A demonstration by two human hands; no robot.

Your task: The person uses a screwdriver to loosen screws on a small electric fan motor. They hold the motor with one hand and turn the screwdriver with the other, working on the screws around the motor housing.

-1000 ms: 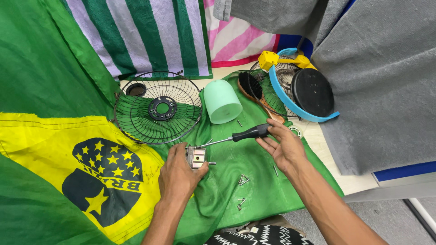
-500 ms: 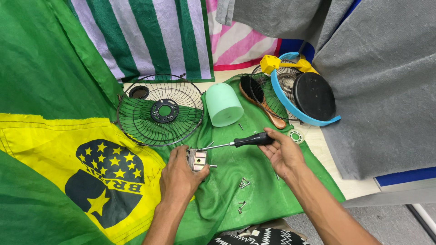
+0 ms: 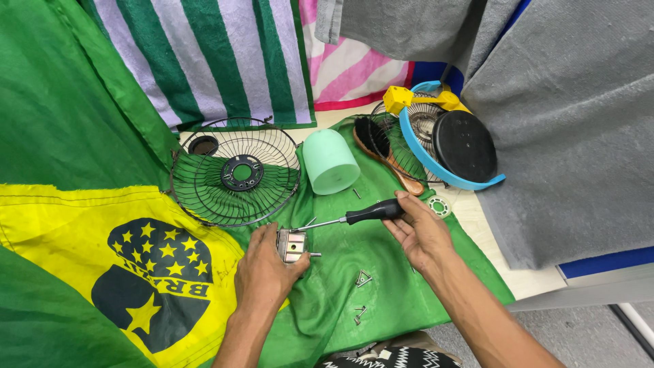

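My left hand (image 3: 264, 274) presses down on a small metal fan motor (image 3: 291, 245) lying on the green cloth (image 3: 381, 300). My right hand (image 3: 420, 230) grips a black-handled screwdriver (image 3: 354, 217), whose shaft slants left and down so that its tip meets the top of the motor. A black wire fan guard (image 3: 235, 172) lies flat just beyond the motor. To its right stands a mint-green plastic housing (image 3: 330, 162). Several loose screws (image 3: 361, 279) lie on the cloth near my right wrist.
At the back right sit a wooden hairbrush (image 3: 385, 151), a second wire guard (image 3: 422, 117), a blue ring with a black disc (image 3: 464, 146) and a yellow part (image 3: 399, 98). A grey blanket (image 3: 579, 123) covers the right. A green and yellow flag (image 3: 102, 259) spreads left.
The screwdriver and my right hand have shifted slightly down and right. My left hand stays on the motor.
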